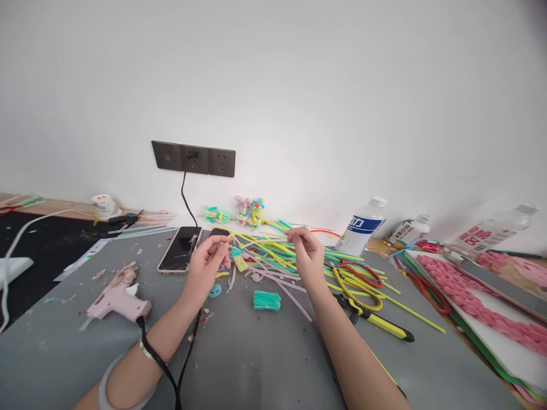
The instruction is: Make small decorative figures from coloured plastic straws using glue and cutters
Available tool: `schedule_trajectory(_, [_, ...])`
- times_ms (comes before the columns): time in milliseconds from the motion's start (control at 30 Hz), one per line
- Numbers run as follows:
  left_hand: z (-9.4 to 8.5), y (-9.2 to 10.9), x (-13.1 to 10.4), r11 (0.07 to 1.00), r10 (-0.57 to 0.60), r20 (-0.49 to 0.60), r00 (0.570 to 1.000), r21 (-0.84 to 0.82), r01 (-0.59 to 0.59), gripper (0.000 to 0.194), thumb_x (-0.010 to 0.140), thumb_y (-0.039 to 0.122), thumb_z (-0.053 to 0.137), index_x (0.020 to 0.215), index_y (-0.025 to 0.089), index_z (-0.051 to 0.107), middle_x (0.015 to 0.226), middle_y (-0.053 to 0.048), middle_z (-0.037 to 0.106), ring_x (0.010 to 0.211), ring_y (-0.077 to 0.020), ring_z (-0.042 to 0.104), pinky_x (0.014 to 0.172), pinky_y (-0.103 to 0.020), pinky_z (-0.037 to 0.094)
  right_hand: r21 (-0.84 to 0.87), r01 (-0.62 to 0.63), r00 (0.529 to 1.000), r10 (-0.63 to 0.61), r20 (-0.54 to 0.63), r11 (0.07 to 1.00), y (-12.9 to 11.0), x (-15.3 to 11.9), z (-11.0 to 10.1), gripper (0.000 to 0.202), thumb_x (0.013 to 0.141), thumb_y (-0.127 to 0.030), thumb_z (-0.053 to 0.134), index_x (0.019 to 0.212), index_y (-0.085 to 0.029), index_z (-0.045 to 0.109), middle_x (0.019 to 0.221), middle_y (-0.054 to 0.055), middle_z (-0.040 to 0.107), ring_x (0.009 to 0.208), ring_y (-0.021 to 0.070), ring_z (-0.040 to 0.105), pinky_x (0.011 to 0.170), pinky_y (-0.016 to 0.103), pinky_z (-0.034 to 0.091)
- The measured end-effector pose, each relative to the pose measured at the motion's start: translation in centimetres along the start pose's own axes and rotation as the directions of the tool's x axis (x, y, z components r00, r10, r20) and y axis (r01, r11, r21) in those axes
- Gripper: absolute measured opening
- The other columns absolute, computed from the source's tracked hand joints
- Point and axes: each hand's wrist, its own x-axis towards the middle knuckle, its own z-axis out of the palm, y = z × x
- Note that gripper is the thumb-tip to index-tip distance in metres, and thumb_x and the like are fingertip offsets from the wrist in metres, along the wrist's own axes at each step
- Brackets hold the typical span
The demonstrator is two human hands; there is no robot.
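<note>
My left hand (209,263) is closed in a pinch at a small teal-and-yellow pipe-cleaner figure (239,261), which hangs by the fingertips; part of the grip is hidden. To the right, my right hand (308,256) is raised, thumb and fingertips pinched on the end of a thin pale yellow pipe cleaner (267,241) that stretches towards the figure. Beneath both hands spreads a loose pile of yellow, teal and lilac pipe cleaners (282,263). A short teal pipe-cleaner bundle (267,300) lies between my forearms.
A pink glue gun (119,302) lies left, its black cord passing my left forearm. A phone (179,249) lies behind. Right of my right hand are scissors (359,282), yellow-handled pliers (384,324) and a bottle (362,228). Finished figures (250,212) stand against the wall.
</note>
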Motion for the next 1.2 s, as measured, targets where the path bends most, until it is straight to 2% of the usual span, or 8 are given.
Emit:
schedule_trajectory(233, [0.1,-0.3,0.0,0.999,0.017,0.007,1.0,-0.033,-0.017,0.031,0.082,0.044,0.069,0.097,0.017,0.064,0.057,0.005,0.052,0.053,-0.0099,0.05,0.05,-0.02,0.04,-0.029,-0.111,0.994,0.111,0.0,0.993,0.6,0.2,-0.4,0.019,0.094,-0.036,0.045,0.1,-0.022,0.056,0.058,-0.007,0.035,0.05,0.0134,0.034,0.049,0.027,0.028])
schedule_trajectory(333, [0.2,-0.1,-0.1,0.999,0.022,0.017,1.0,-0.031,-0.021,0.03,0.083,0.044,0.068,0.097,0.017,0.064,0.057,0.005,0.05,0.054,-0.0098,0.049,0.05,-0.02,0.039,-0.083,-0.14,0.987,0.145,0.064,0.987,1.0,0.2,-0.5,0.02,0.092,-0.036,0.045,0.104,-0.021,0.053,0.054,-0.01,0.024,0.045,0.0121,0.025,0.046,0.026,0.021])
schedule_trajectory(433, [0.2,0.0,-0.1,0.999,0.012,0.036,0.999,-0.032,-0.011,0.029,0.083,0.042,0.068,0.098,0.018,0.063,0.059,0.005,0.052,0.055,-0.0099,0.049,0.051,-0.02,0.04,-0.137,-0.121,0.986,0.135,0.099,0.983,1.2,0.2,-0.5,0.019,0.091,-0.033,0.047,0.103,-0.021,0.055,0.054,-0.011,0.022,0.046,0.0121,0.023,0.048,0.026,0.02])
schedule_trajectory(567, [0.2,-0.2,-0.1,0.999,0.016,0.058,0.998,-0.046,-0.014,0.031,0.082,0.04,0.069,0.103,0.02,0.06,0.066,0.004,0.055,0.057,-0.0099,0.051,0.053,-0.02,0.042,-0.268,-0.038,0.988,0.077,0.137,0.963,1.6,0.1,-0.3,0.026,0.093,-0.028,0.041,0.112,-0.02,0.056,0.059,-0.007,0.033,0.05,0.0142,0.036,0.053,0.027,0.03])
schedule_trajectory(700, [0.1,-0.5,0.0,0.998,0.047,0.054,0.997,-0.037,-0.045,0.033,0.083,0.04,0.068,0.107,0.02,0.058,0.071,0.003,0.057,0.058,-0.0099,0.05,0.054,-0.021,0.043,-0.338,-0.003,0.992,0.046,0.121,0.941,2.8,0.0,-0.1,0.033,0.09,-0.029,0.045,0.119,-0.016,0.051,0.082,0.003,0.054,0.072,0.0204,0.055,0.064,0.032,0.043])
schedule_trajectory(967, [0.2,-0.5,0.0,0.999,0.044,0.069,0.997,-0.027,-0.042,0.031,0.085,0.041,0.066,0.106,0.02,0.059,0.065,0.005,0.051,0.056,-0.0099,0.047,0.053,-0.02,0.041,-0.369,0.019,0.996,0.014,0.087,0.929,3.3,-0.2,0.1,0.032,0.091,-0.035,0.05,0.118,-0.02,0.05,0.102,0.011,0.065,0.088,0.0256,0.059,0.073,0.039,0.046])
schedule_trajectory(1133, [0.0,-0.5,0.1,0.999,0.039,-0.023,0.999,0.014,-0.038,0.027,0.084,0.041,0.066,0.1,0.02,0.061,0.067,0.005,0.051,0.054,-0.0091,0.047,0.052,-0.02,0.04,-0.322,0.008,0.994,0.027,0.104,0.947,1.2,-0.2,-0.1,0.032,0.097,-0.037,0.044,0.125,-0.02,0.045,0.084,0.007,0.073,0.092,0.0266,0.064,0.081,0.041,0.046])
schedule_trajectory(1200, [-0.1,-0.6,0.2,0.999,0.044,-0.02,0.999,0.011,-0.043,0.028,0.083,0.04,0.068,0.1,0.02,0.06,0.073,0.003,0.056,0.056,-0.0089,0.048,0.052,-0.02,0.04,-0.313,0.009,0.992,0.032,0.124,0.95,0.5,-0.2,-0.2,0.024,0.098,-0.038,0.044,0.114,-0.022,0.051,0.07,0.003,0.071,0.086,0.0257,0.065,0.088,0.044,0.044])
